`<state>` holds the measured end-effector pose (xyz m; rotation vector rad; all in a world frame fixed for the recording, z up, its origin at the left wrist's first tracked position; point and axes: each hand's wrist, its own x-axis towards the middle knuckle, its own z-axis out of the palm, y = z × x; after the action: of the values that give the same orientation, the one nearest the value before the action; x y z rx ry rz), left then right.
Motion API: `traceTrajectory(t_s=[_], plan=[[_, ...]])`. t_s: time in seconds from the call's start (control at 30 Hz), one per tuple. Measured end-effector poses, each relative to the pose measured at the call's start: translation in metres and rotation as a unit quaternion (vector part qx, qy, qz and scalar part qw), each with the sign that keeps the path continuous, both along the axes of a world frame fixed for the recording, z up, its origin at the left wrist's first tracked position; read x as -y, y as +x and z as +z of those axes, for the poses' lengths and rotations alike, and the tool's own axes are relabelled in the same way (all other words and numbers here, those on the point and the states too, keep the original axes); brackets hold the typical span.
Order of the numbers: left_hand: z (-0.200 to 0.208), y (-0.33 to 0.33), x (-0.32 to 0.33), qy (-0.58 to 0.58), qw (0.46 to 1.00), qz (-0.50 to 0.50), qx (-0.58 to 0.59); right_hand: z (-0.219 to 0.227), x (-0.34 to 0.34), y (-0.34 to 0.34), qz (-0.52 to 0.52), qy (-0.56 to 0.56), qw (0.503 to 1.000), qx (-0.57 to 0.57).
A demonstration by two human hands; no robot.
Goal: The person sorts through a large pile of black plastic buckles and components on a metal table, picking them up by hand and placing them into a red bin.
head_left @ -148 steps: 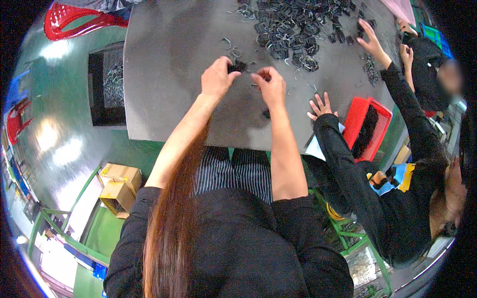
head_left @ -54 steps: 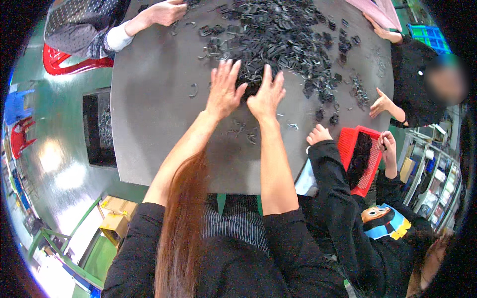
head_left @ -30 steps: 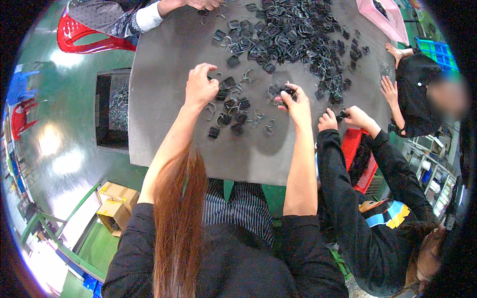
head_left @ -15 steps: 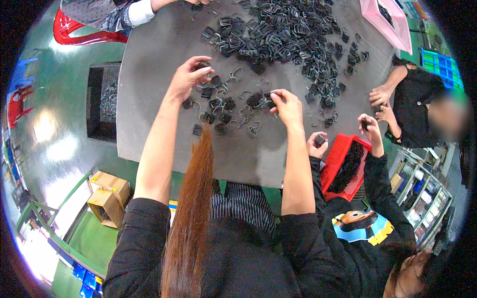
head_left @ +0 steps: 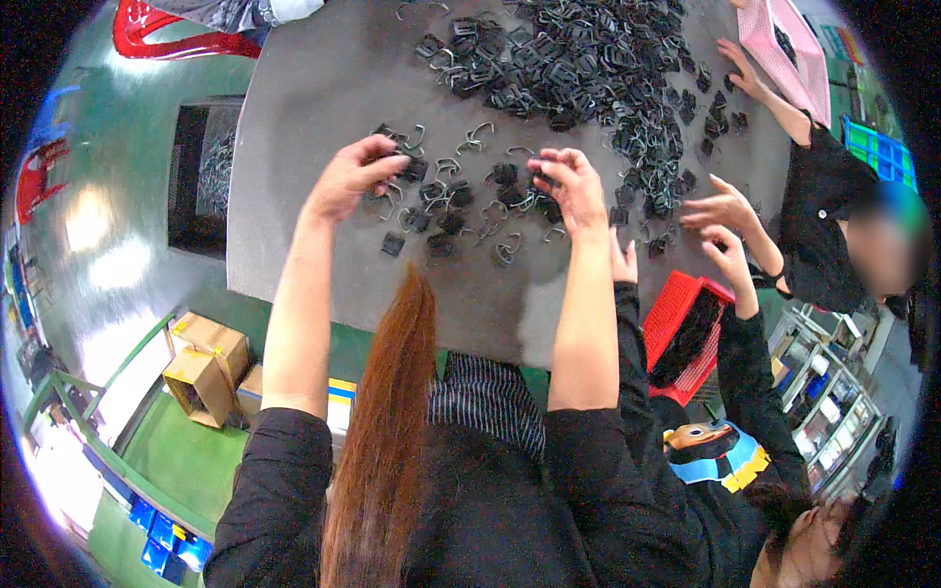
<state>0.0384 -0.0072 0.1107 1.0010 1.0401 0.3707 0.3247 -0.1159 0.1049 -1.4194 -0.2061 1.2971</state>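
Observation:
Over the dark grey table (head_left: 294,260) I reach with both arms toward a loose group of small black plastic clips (head_left: 446,220) fitted with curved silvery wire hooks. My left hand (head_left: 343,183) is at the group's left edge, thumb and fingers drawn together beside some clips; what lies between the fingertips is hidden. On the group's right side, my right hand (head_left: 575,191) has its fingers curled around a dark clip (head_left: 540,179), partly covered by them. Farther off, a large pile of similar clips (head_left: 564,73) spreads across the table.
At right, two co-workers' hands (head_left: 723,211) are over the table. A red basket (head_left: 671,306) of black pieces stands near the right edge, a pink basket (head_left: 774,49) at the far right. A black crate (head_left: 183,201) is left of the table. A ponytail (head_left: 387,402) hangs between my arms.
My left hand has moved left and down, my right hand slightly up. At right, one co-worker's hand has reached toward the pink basket; the neighbour's hands have shifted toward the pile. The far sleeve has drawn back.

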Motion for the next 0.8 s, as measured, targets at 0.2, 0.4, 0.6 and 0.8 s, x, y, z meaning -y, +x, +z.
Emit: traceTrajectory(t_s=[0.2,0.4,0.6,0.8], plan=[[0.001,-0.038,-0.02,0.037,0.989,0.091,-0.112,0.01,-0.002,-0.051,0.253,-0.297,0.746,0.54],[-0.023,-0.005,-0.015,0.285,0.89,-0.037,-0.353,0.004,0.009,-0.058,0.273,-0.176,0.883,0.341],[-0.003,-0.042,-0.023,0.159,0.955,-0.061,-0.241,0.045,0.016,-0.084,0.19,-0.04,0.979,0.056],[0.041,-0.077,-0.028,-0.063,0.997,-0.038,-0.037,0.033,-0.037,-0.163,0.315,-0.206,0.751,0.543]])
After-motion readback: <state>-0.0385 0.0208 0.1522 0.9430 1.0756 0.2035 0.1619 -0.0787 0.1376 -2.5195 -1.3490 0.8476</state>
